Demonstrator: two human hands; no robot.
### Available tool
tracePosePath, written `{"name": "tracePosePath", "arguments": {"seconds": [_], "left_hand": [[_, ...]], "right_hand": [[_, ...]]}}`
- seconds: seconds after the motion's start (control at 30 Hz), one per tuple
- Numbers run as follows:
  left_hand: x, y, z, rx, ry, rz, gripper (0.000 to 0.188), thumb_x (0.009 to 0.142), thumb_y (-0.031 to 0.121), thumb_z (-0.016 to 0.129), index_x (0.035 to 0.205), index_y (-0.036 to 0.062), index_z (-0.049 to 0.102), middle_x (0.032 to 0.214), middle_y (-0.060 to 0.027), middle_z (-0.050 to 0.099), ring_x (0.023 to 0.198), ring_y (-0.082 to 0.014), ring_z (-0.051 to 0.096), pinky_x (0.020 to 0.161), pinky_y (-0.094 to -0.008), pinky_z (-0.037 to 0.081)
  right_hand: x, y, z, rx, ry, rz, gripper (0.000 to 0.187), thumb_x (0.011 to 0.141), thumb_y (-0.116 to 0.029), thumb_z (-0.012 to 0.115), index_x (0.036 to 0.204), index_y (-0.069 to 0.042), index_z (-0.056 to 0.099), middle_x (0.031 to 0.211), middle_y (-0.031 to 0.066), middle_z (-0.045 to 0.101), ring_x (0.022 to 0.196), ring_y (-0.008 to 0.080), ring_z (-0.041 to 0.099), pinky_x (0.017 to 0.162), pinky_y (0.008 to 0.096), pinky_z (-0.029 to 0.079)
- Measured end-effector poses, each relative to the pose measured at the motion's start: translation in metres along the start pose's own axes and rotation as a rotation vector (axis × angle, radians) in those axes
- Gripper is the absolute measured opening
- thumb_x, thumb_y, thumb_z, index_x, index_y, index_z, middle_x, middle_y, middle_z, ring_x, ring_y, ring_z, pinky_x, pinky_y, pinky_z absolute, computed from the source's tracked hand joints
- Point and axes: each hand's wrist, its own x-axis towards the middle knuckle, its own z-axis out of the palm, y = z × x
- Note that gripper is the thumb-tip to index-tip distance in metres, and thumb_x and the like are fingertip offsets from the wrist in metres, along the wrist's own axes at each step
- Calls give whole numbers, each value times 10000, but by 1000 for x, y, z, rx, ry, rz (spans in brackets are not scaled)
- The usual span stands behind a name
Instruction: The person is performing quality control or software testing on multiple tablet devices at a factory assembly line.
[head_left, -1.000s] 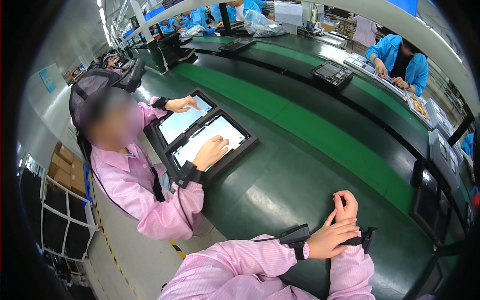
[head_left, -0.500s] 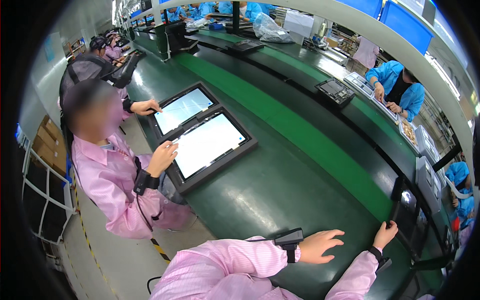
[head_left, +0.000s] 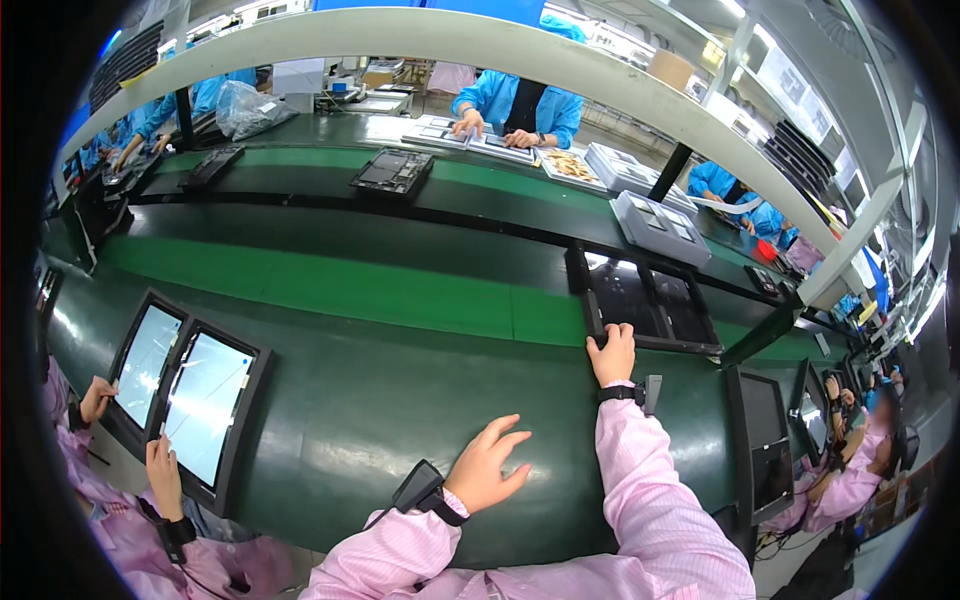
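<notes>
My right hand (head_left: pixel 613 356) reaches forward with its fingers on the near left corner of a black tray (head_left: pixel 595 310), apparently gripping its edge. Two dark, glossy screen panels (head_left: pixel 622 297) lie side by side in that tray, which rests across the far part of the bench and the belt strip. My left hand (head_left: pixel 486 466) hovers over the dark green bench (head_left: pixel 370 400), fingers spread, with nothing in it. Both of my wrists carry black bands with small devices.
At left, a co-worker's hands (head_left: pixel 163 472) touch another black tray (head_left: pixel 262 375) with two lit white screens. A further black tray (head_left: pixel 740 425) stands at right. Beyond the belt are an opened device (head_left: pixel 392 172), grey boxes (head_left: pixel 662 228) and a blue-sleeved person (head_left: pixel 545 105). A post (head_left: pixel 765 333) rises at right.
My view has swung to the right, so the tray with dark panels now sits nearer the middle. My right arm is stretched further forward, its hand still at that tray; my left hand stays spread.
</notes>
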Motion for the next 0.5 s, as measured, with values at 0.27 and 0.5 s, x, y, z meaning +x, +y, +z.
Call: {"name": "tracePosePath", "arguments": {"seconds": [0.27,0.5], "left_hand": [[1,2,7,-18,-5,21,547,813,201,679,1303,47,491,1393,-204,425,1250,-377,471,1016,-421,436],[-6,0,8,-42,34,-10,509,821,136,660,1290,39,487,1401,-171,401,1163,-334,522,983,-410,448]], "right_hand": [[4,3,-18,103,-1,-149,340,744,-144,770,988,31,610,1089,226,528,1059,401,504,927,448,422],[-15,-3,-3,212,77,-165,347,845,-152,703,1099,30,552,1132,224,448,1052,401,489,919,438,403]]}}
